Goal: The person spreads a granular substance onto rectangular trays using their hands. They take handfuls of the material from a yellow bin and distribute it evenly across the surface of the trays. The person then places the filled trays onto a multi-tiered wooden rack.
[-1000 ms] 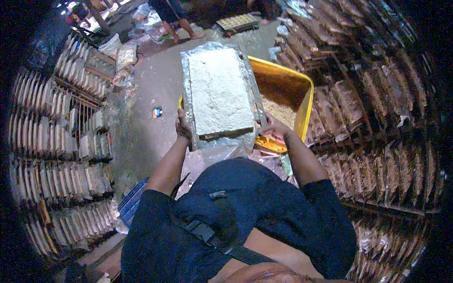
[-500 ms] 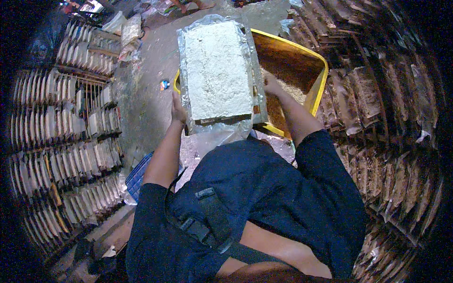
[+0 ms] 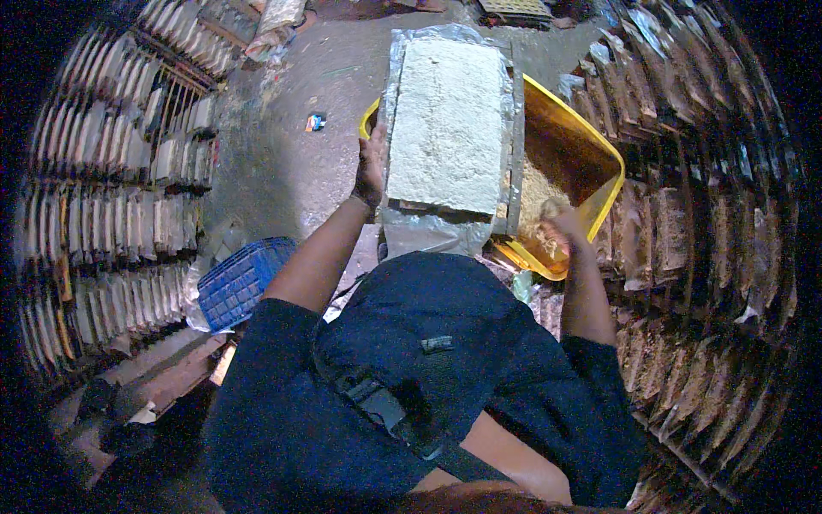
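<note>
A white, crumbly slab [image 3: 449, 124] lies in front of me on a tray with a wooden side bar [image 3: 516, 137], lined with clear plastic sheet [image 3: 437, 236]. The tray rests across a yellow tub [image 3: 618, 176], covering its left part. My left hand [image 3: 370, 167] lies along the tray's left edge, fingers stretched out. In the uncovered right part of the tub are pale loose crumbs [image 3: 539, 184]. My right hand [image 3: 561, 227] is down there with fingers curled round some of them, slightly blurred; bits show around the fingers.
Racks with rows of upright pale slabs [image 3: 98, 218] stand on the left, and similar browner slabs [image 3: 664, 227] on the right. A blue plastic crate [image 3: 244, 283] sits by my left elbow. A small blue packet [image 3: 316, 122] lies on the grey floor [image 3: 274, 163].
My right hand has left the tray's right edge and moved nearer me into the crumbs. My left hand stays at the left edge. The whole view has shifted somewhat.
</note>
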Available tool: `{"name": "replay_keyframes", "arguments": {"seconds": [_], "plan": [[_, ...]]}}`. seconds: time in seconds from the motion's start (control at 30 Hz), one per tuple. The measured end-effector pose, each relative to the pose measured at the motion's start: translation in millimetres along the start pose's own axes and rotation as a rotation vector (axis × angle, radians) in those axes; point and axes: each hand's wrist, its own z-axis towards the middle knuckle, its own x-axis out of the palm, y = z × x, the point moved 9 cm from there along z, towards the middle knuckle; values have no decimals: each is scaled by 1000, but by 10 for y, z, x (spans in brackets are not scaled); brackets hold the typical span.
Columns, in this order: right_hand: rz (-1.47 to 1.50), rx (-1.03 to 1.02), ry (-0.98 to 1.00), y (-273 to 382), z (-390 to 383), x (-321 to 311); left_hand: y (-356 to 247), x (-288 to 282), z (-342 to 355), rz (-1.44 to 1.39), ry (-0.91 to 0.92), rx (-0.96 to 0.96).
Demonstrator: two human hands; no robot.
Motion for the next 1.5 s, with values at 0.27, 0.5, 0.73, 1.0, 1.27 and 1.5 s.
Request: {"name": "replay_keyframes", "arguments": {"seconds": [0.27,0.5,0.73,1.0,1.27,1.5], "plan": [[1036,-187,136,1181,-459,-54,44,104,-55,-107,29,-26],[1019,-152,178,2729,-537,1158,286,-129,13,64,47,-31],[1046,-120,395,2644,-291,1511,505,-153,100,85,38,-24],[767,-94,197,2692,-789,1159,256,-38,1,493,-5,96],[784,-108,96,2730,-890,919,-123,653,-447,1580,367,447],[813,-191,225,2996,-887,1077,-211,339,-407,1112,153,378]]}}
